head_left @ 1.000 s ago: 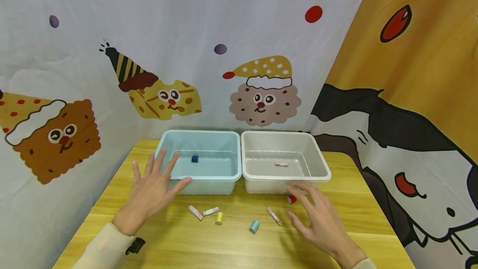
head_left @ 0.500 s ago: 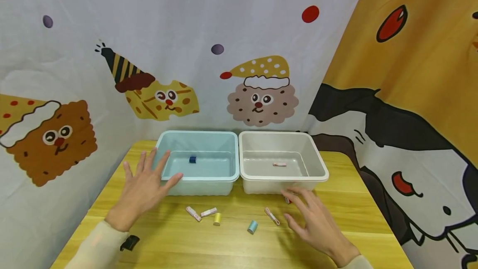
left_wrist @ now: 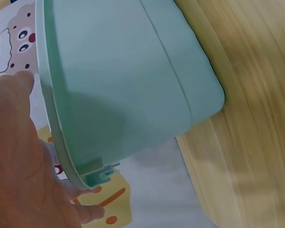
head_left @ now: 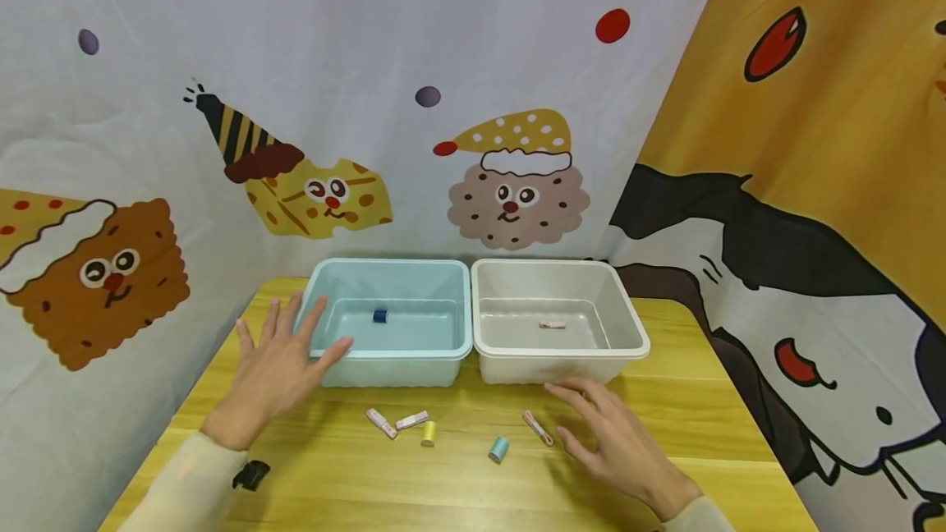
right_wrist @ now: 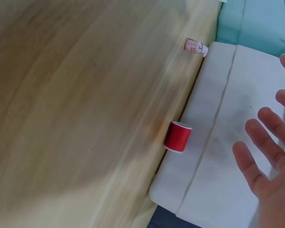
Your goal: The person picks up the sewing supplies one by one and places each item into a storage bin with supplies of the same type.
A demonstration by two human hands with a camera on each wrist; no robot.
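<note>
Right hand [head_left: 617, 446] has shifted left, so it now hides the red spool [right_wrist: 177, 137] from the head view; the right wrist view shows that spool on the table [head_left: 414, 499], just beside the white bin [head_left: 562, 366]. Its fingers are loosely bent and hold nothing, leaving the spool ungripped. Left hand [head_left: 269, 376], drawn slightly left, spreads empty fingers at the blue bin [head_left: 395, 369]. Blue bin contains a navy spool [head_left: 380, 316]; white bin, a tape [head_left: 552, 324].

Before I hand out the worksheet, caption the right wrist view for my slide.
Red thread spool on the wooden table beside the white bin, with the right hand held near.
</note>
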